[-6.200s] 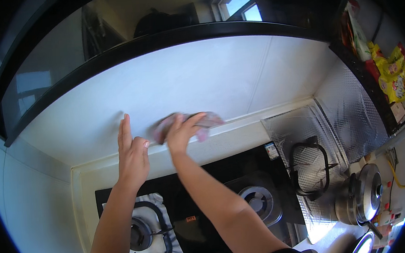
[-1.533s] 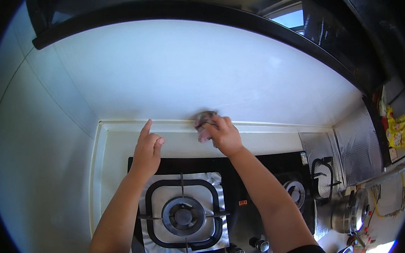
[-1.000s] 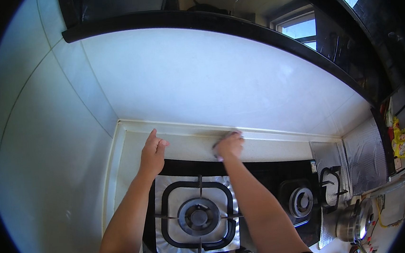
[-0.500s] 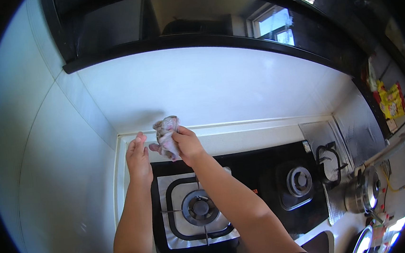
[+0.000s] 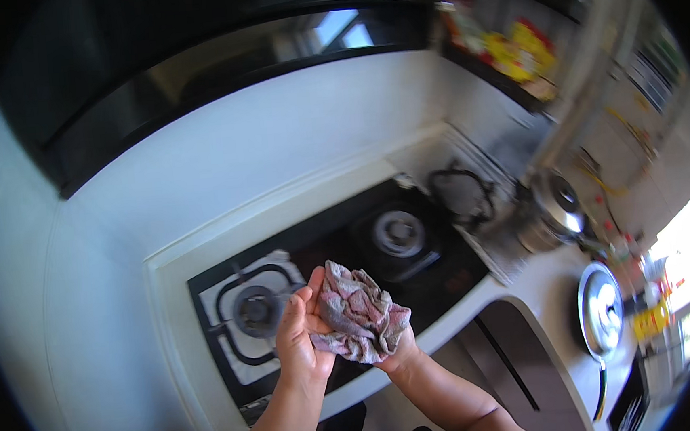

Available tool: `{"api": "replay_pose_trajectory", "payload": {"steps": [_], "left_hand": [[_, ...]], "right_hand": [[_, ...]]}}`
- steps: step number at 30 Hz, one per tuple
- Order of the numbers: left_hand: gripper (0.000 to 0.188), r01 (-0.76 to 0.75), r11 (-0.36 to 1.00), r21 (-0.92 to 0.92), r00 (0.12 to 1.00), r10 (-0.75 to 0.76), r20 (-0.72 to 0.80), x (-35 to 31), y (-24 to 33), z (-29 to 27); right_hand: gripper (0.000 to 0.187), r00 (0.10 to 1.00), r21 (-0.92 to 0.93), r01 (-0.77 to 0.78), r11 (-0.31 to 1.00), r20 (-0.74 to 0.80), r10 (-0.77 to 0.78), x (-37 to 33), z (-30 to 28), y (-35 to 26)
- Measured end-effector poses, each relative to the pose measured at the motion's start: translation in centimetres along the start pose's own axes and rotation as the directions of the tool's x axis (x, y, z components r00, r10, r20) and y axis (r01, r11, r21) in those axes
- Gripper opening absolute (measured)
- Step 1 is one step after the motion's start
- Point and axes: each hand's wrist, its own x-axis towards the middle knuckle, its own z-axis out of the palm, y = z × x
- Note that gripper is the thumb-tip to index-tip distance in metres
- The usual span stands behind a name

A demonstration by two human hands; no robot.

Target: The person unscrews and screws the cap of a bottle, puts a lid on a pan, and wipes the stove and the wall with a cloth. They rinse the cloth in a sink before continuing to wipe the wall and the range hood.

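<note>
A crumpled grey-and-pink cloth is bunched over my right hand, which holds it from beneath; most of that hand's fingers are hidden by the folds. My left hand lies against the cloth's left side, cupped, its fingers stretched out and thumb apart. Both hands are above the front edge of a black gas stove. Just beyond my left hand is the left burner, with a black pan support and a silver foil sheet around it. The right burner has no pan support on it.
A black pan support rests on foil right of the stove. Beyond it stands a lidded steel pot. On the right counter lies a lidded pan. Yellow packets sit on a shelf. A dark cabinet overhangs the back wall.
The cloth and both hands have come back from the rear wall to the stove's front edge. My left hand now touches the cloth. The view has turned to the right.
</note>
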Motion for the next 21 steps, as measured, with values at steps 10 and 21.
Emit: {"api": "replay_pose_trajectory", "payload": {"steps": [10,21], "left_hand": [[0.02,0.639,0.751,0.167,0.728,-0.66,0.183,-21.1,-31.6,16.0],[0.023,0.908,0.127,0.398,0.057,-0.981,0.183,-46.7,-61.3,24.3]], "right_hand": [[0.034,0.744,0.044,0.65,0.758,-0.236,-0.625,-40.3,-7.1,-16.5],[0.042,0.061,-0.048,0.996,0.081,-0.331,-0.942,-75.2,-18.0,-21.5]]}}
